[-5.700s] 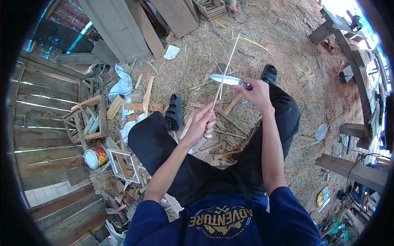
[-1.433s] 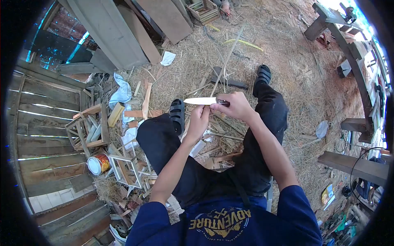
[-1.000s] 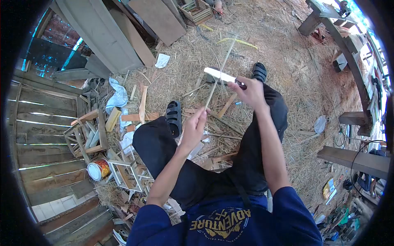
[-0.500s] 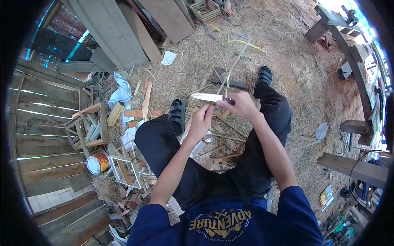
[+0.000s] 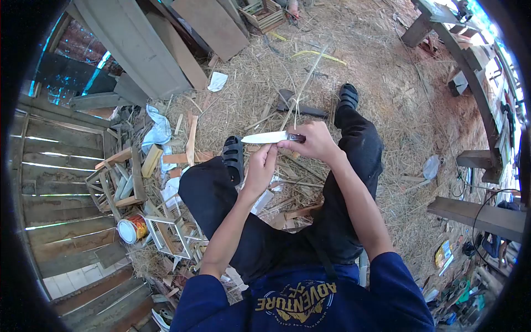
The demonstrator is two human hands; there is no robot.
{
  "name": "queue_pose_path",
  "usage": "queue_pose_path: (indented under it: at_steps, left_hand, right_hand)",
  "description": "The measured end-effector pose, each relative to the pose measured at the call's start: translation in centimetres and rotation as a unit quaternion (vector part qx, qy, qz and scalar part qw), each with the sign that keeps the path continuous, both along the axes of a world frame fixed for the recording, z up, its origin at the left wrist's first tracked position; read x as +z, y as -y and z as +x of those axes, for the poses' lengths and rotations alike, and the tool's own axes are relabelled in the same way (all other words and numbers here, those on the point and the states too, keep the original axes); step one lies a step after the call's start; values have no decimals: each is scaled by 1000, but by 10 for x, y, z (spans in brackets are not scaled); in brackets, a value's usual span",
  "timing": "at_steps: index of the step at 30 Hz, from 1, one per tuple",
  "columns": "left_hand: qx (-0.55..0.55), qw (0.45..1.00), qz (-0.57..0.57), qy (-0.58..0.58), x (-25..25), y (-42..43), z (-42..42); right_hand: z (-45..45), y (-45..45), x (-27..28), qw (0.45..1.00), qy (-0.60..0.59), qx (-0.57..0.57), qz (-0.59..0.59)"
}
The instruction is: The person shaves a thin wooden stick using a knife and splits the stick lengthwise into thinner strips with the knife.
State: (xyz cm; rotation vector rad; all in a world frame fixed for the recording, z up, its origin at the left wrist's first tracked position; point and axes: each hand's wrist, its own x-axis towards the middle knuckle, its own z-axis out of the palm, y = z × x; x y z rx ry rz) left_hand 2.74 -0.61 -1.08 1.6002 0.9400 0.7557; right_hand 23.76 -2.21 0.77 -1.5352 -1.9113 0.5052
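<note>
My right hand [image 5: 316, 139] is closed around the dark brown handle of a knife [image 5: 265, 137]. The bright blade points left, nearly level, just above the fingertips of my left hand [image 5: 261, 169]. Thumb and fingers of that hand are pinched together under the blade; what lies between them is too small to make out. Long, thin pale strips [image 5: 301, 91] stretch away from the knife and right hand toward the far ground. Beyond the hands a dark, flat-headed tool with a handle [image 5: 304, 107] lies on the ground.
Straw and wood scraps litter the ground around my sandalled feet. On the left are a small wooden frame [image 5: 166, 235], a paint can [image 5: 131, 228] and a slatted wall [image 5: 66, 182]. Boards [image 5: 133, 44] lean at the back left. A heavy timber [image 5: 475, 217] juts in from the right.
The blade has gone from sloping slightly to lying almost level, its tip swinging a little toward me. Both hands keep their grip, and the whole view has shifted slightly.
</note>
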Motion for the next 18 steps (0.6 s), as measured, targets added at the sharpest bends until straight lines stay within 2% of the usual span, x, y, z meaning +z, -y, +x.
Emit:
queue_pose_path:
  at_steps: [2, 5, 6, 7, 9, 13, 14, 18]
  left_hand:
    - [-4, 1000, -1, -14, 2, 0, 1]
    - [-18, 996, -85, -18, 16, 13, -10]
    - [-26, 992, -125, -17, 20, 15, -13]
    - [-25, 992, -125, -7, 18, 12, -12]
    - [-20, 991, -129, 12, 8, 10, -13]
    - [-43, 993, -104, -34, -7, 6, -22]
    - [-62, 987, -131, -66, -14, 1, -27]
    - [-34, 975, -220, -26, -4, 1, -20]
  right_hand:
    - [2, 0, 2, 1000, -6, -5, 24]
    - [23, -5, -5, 985, -85, -149, -8]
    - [42, -8, 8, 980, -30, -195, 12]
    - [43, -10, 15, 983, 13, -182, 6]
    - [36, -10, 3, 984, -14, -175, 25]
    - [39, 2, 1, 987, 4, -163, 9]
    - [40, 2, 2, 987, 20, -161, 2]
    - [34, -2, 0, 987, 26, -157, 22]
